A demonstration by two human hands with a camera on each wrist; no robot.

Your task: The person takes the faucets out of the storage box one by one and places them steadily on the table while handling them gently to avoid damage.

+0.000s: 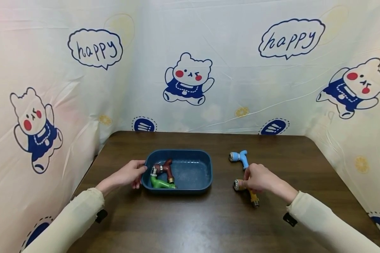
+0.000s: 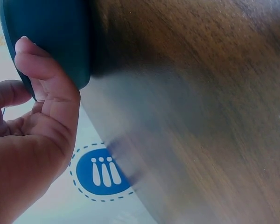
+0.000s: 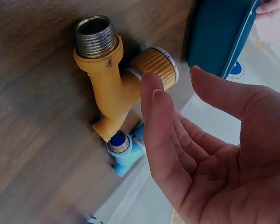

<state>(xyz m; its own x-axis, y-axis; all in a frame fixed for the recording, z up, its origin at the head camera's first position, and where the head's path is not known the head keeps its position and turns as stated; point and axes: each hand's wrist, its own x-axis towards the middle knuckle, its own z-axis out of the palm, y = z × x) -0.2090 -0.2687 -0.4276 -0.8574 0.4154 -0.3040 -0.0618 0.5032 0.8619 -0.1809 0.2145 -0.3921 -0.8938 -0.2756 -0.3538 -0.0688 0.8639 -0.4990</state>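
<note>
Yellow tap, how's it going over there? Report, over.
Left hand grips tray. Right hand at yellow tap, thumb and fingers apart. Yellow tap on table. Nothing visibly blocking.

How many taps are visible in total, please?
4: the brown tap and the green tap in the blue tray, the light-blue tap and the yellow tap on the table. The right hand partly hides the yellow tap in the head view.

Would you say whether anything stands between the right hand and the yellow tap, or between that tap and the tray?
Nothing visible separates the right hand and the yellow tap; from tap to tray, only tabletop, then the tray's raised wall.
</note>
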